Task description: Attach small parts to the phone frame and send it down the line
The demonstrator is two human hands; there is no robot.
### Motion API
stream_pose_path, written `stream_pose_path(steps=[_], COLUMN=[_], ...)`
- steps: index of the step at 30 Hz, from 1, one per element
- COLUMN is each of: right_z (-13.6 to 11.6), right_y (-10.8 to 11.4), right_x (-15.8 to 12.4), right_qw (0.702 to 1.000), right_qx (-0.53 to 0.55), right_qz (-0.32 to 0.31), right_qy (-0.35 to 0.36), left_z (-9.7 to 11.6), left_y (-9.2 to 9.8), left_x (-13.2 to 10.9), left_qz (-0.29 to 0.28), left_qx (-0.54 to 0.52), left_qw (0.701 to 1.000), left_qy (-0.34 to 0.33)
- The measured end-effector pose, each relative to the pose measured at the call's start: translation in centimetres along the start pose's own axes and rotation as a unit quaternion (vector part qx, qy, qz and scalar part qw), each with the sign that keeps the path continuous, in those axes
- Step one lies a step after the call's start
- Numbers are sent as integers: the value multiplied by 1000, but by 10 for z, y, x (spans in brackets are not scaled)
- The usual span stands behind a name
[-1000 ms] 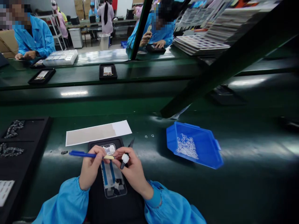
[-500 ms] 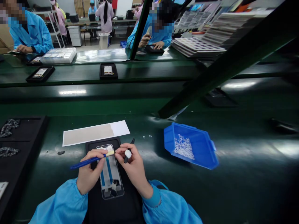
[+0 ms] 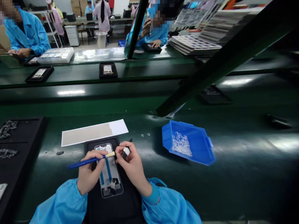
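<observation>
My left hand (image 3: 90, 172) is closed around a slim blue pen-like tool (image 3: 85, 162) with a cream tip. That tip lies over the upper part of an opened phone body (image 3: 111, 179), whose pale interior has blue strips. The phone lies in a black tray (image 3: 130, 199). My right hand (image 3: 133, 166) is closed, its thumb and forefinger pinched beside the cream tip; anything tiny between them cannot be made out. Within the same hand is a slim black tool (image 3: 131, 140), possibly tweezers, with a round white piece (image 3: 126, 151) showing between the fingers.
Right of my hands stands a blue bin (image 3: 201, 146) of small white rings. Two similar pieces (image 3: 145, 135) lie nearby. A white-and-beige strip (image 3: 86, 134) lies behind the tray. Black trays (image 3: 25, 155) are at left. A dark slanted post (image 3: 187, 90) crosses the right. Co-workers sit opposite.
The view has shifted slightly. Both hands keep nearly the same pose, and the black tool in my right hand has turned a little. Across the line, a co-worker's hand has risen.
</observation>
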State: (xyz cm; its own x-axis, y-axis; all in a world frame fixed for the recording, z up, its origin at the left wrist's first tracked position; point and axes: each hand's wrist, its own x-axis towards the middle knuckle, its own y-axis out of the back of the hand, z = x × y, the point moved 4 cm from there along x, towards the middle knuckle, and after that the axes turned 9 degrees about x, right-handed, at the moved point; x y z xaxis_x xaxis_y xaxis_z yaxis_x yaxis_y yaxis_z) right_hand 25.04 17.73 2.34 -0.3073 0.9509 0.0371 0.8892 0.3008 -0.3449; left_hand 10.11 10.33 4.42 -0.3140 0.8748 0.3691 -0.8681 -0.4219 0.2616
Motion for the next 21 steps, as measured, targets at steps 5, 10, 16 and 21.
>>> stream_pose_path(steps=[5, 10, 16, 21], right_z=[-8, -60, -105, -106], right_y=[-4, 59, 170, 165], right_x=[0, 17, 28, 22], right_qw=[1000, 962, 777, 774], right_qx=[19, -123, -542, -558], right_qz=[-4, 164, 280, 235], right_qy=[0, 183, 157, 187], left_z=[-14, -21, -21, -22], left_y=[-3, 1, 5, 9], left_x=[4, 4, 8, 10], left_qz=[-33, 6, 25, -1], left_qx=[-160, -195, -181, -143], left_qw=[973, 957, 961, 971], left_qy=[166, 215, 206, 194])
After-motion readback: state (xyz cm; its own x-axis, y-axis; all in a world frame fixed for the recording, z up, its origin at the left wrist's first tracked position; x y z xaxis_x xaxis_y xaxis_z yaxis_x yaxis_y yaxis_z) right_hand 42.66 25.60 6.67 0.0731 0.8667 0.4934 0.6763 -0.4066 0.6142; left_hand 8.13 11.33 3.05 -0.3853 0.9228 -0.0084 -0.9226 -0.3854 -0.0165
